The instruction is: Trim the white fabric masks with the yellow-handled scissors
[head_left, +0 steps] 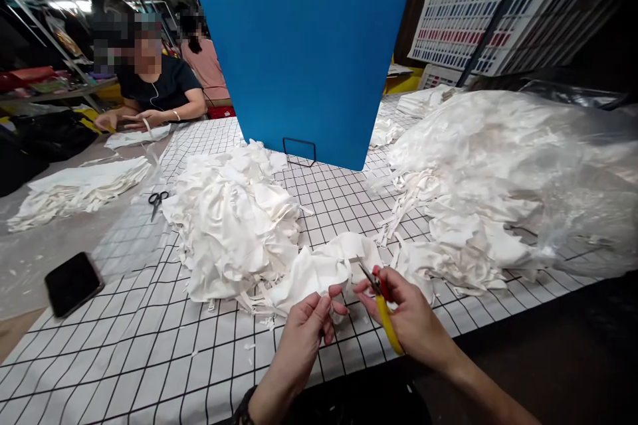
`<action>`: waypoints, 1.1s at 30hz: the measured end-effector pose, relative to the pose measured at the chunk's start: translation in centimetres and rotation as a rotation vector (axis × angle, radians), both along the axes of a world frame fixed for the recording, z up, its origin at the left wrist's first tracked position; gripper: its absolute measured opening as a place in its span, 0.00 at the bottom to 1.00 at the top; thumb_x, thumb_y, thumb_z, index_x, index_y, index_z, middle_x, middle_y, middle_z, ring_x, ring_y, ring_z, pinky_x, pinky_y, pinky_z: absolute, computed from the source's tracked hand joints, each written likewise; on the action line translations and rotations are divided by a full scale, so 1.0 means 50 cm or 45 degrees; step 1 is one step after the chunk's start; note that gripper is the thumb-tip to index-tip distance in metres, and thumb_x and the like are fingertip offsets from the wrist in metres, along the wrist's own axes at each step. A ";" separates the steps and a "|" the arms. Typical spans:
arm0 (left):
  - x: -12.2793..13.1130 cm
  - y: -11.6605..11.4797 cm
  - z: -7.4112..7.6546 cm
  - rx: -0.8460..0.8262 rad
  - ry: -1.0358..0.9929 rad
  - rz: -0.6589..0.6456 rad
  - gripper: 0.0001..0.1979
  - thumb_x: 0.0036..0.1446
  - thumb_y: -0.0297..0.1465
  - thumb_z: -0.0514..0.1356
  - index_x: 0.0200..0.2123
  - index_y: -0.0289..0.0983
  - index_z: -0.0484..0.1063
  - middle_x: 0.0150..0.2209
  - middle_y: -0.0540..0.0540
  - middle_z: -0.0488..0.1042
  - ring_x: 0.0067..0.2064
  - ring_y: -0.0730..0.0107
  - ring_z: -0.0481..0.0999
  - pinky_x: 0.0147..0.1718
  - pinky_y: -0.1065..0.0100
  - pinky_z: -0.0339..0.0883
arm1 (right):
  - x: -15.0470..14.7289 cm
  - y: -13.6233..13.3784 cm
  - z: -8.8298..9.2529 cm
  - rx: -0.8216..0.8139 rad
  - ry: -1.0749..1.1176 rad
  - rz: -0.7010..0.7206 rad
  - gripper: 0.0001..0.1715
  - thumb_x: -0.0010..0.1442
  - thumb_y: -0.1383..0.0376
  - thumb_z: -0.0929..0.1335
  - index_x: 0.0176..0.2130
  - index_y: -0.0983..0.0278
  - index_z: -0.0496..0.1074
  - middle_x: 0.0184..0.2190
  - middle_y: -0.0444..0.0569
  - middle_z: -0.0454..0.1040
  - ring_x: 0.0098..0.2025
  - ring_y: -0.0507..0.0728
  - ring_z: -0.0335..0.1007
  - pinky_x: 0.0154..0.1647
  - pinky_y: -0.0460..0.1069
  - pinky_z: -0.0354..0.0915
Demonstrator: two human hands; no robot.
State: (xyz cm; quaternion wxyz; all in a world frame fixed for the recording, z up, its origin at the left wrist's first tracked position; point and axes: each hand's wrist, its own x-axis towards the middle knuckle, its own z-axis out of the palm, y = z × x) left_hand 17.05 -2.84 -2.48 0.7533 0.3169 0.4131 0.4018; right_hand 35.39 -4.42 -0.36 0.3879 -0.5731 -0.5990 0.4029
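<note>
My left hand [310,322] pinches the near edge of a white fabric piece [323,265] that lies on the checked tablecloth [149,352]. My right hand [409,315] is closed round yellow-handled snips [381,302], whose blades point up and left at the fabric's edge. Both hands sit close together at the table's near edge, between two heaps of white fabric.
A heap of white fabric pieces [234,219] lies left of centre, and a bigger heap in clear plastic [503,166] on the right. A blue board [304,46] stands behind. Black scissors [157,199], a phone [72,282] and a folded stack [74,189] lie left. Two people sit far left.
</note>
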 end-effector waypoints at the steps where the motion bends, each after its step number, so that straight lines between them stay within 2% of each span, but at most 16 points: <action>1: -0.006 0.001 -0.001 0.041 0.039 -0.046 0.20 0.57 0.42 0.62 0.43 0.30 0.75 0.32 0.45 0.75 0.20 0.85 0.57 0.20 0.77 0.54 | -0.003 0.014 0.000 0.001 0.064 0.004 0.11 0.58 0.60 0.69 0.41 0.60 0.67 0.30 0.44 0.74 0.28 0.53 0.68 0.28 0.46 0.65; 3: -0.016 0.005 -0.004 0.120 0.144 -0.087 0.20 0.59 0.43 0.60 0.41 0.30 0.75 0.31 0.45 0.76 0.19 0.84 0.58 0.19 0.76 0.54 | -0.015 0.044 -0.003 -0.014 0.175 0.128 0.13 0.57 0.59 0.70 0.41 0.60 0.67 0.35 0.46 0.76 0.31 0.53 0.70 0.32 0.47 0.67; 5: -0.026 0.011 -0.008 0.204 0.262 -0.041 0.19 0.59 0.43 0.59 0.37 0.30 0.74 0.30 0.45 0.76 0.19 0.83 0.59 0.18 0.76 0.54 | -0.030 0.067 -0.009 -0.039 0.252 0.255 0.12 0.57 0.60 0.71 0.40 0.60 0.67 0.39 0.47 0.76 0.33 0.53 0.70 0.34 0.48 0.68; 7: -0.035 0.015 -0.013 0.248 0.323 -0.001 0.19 0.59 0.44 0.58 0.35 0.31 0.73 0.30 0.45 0.76 0.18 0.83 0.60 0.18 0.77 0.55 | -0.045 0.082 -0.015 -0.058 0.288 0.300 0.11 0.57 0.62 0.70 0.40 0.61 0.67 0.41 0.47 0.75 0.34 0.52 0.71 0.36 0.48 0.68; 11: -0.045 0.018 -0.023 0.230 0.318 -0.082 0.19 0.59 0.45 0.58 0.36 0.32 0.74 0.26 0.48 0.73 0.15 0.83 0.60 0.14 0.77 0.54 | -0.064 0.093 -0.024 -0.028 0.256 0.325 0.11 0.54 0.65 0.71 0.37 0.61 0.66 0.32 0.43 0.74 0.30 0.51 0.68 0.31 0.46 0.65; 13: -0.046 0.017 -0.026 0.239 0.372 -0.064 0.19 0.59 0.45 0.58 0.35 0.33 0.75 0.23 0.51 0.69 0.14 0.84 0.58 0.12 0.77 0.51 | -0.070 0.095 -0.029 0.015 0.224 0.252 0.13 0.51 0.67 0.72 0.35 0.61 0.65 0.28 0.41 0.72 0.27 0.50 0.65 0.28 0.44 0.63; 15: -0.044 0.016 -0.027 0.281 0.453 0.058 0.18 0.58 0.44 0.59 0.34 0.33 0.76 0.28 0.49 0.70 0.15 0.84 0.59 0.11 0.78 0.50 | -0.074 0.096 -0.035 0.036 0.220 0.113 0.12 0.52 0.68 0.71 0.35 0.62 0.65 0.29 0.41 0.72 0.27 0.50 0.64 0.27 0.44 0.62; 17: -0.041 0.014 -0.026 0.356 0.525 0.205 0.17 0.57 0.43 0.60 0.33 0.34 0.77 0.42 0.43 0.72 0.17 0.86 0.62 0.12 0.78 0.53 | -0.079 0.095 -0.043 0.030 0.213 0.011 0.10 0.53 0.69 0.69 0.37 0.61 0.65 0.31 0.43 0.74 0.29 0.51 0.67 0.27 0.44 0.63; 19: -0.036 0.013 -0.025 0.411 0.527 0.260 0.16 0.57 0.42 0.61 0.32 0.34 0.77 0.53 0.39 0.68 0.17 0.89 0.62 0.11 0.77 0.55 | -0.087 0.092 -0.052 0.010 0.210 -0.001 0.11 0.53 0.69 0.69 0.37 0.61 0.66 0.33 0.45 0.75 0.31 0.52 0.69 0.29 0.45 0.64; 20: -0.033 0.012 -0.024 0.411 0.488 0.240 0.16 0.57 0.42 0.61 0.32 0.33 0.77 0.55 0.38 0.67 0.16 0.90 0.62 0.11 0.77 0.55 | -0.091 0.091 -0.057 -0.002 0.229 0.017 0.11 0.53 0.69 0.70 0.38 0.61 0.66 0.34 0.45 0.75 0.32 0.53 0.70 0.30 0.45 0.65; 22: -0.027 0.011 -0.026 0.357 0.343 0.170 0.17 0.59 0.42 0.59 0.33 0.33 0.76 0.49 0.38 0.73 0.14 0.89 0.61 0.09 0.78 0.53 | -0.096 0.089 -0.063 -0.038 0.315 0.077 0.12 0.53 0.67 0.71 0.38 0.61 0.66 0.33 0.45 0.75 0.34 0.54 0.72 0.33 0.46 0.67; 23: -0.025 0.011 -0.027 0.326 0.261 0.136 0.17 0.60 0.43 0.58 0.34 0.33 0.75 0.41 0.40 0.76 0.13 0.86 0.62 0.10 0.78 0.54 | -0.095 0.088 -0.064 -0.065 0.361 0.121 0.12 0.53 0.65 0.71 0.37 0.61 0.65 0.33 0.44 0.75 0.35 0.54 0.72 0.34 0.47 0.67; 25: -0.023 0.012 -0.031 0.307 0.148 0.116 0.17 0.61 0.42 0.57 0.36 0.33 0.74 0.25 0.47 0.75 0.15 0.80 0.66 0.14 0.77 0.60 | -0.081 0.086 -0.056 -0.120 0.388 0.189 0.12 0.54 0.62 0.71 0.37 0.61 0.65 0.35 0.45 0.74 0.37 0.55 0.72 0.38 0.48 0.68; 26: -0.023 0.012 -0.033 0.327 0.128 0.124 0.16 0.62 0.41 0.57 0.37 0.33 0.74 0.21 0.49 0.73 0.17 0.76 0.69 0.18 0.75 0.64 | -0.069 0.085 -0.047 -0.138 0.351 0.194 0.12 0.55 0.61 0.71 0.37 0.61 0.65 0.36 0.46 0.74 0.38 0.55 0.72 0.39 0.48 0.68; 28: -0.027 0.014 -0.036 0.407 0.159 0.137 0.15 0.63 0.39 0.56 0.37 0.33 0.74 0.21 0.49 0.73 0.23 0.72 0.74 0.26 0.71 0.70 | -0.036 0.079 -0.021 -0.130 0.159 0.161 0.12 0.57 0.59 0.70 0.37 0.61 0.65 0.37 0.45 0.73 0.37 0.54 0.71 0.38 0.48 0.67; 33: -0.036 0.019 -0.032 0.678 0.435 0.094 0.13 0.65 0.35 0.55 0.32 0.35 0.74 0.26 0.47 0.73 0.32 0.68 0.75 0.37 0.67 0.69 | 0.025 0.046 0.043 -0.060 -0.530 0.222 0.19 0.49 0.55 0.74 0.33 0.60 0.64 0.29 0.43 0.69 0.30 0.54 0.64 0.30 0.49 0.61</action>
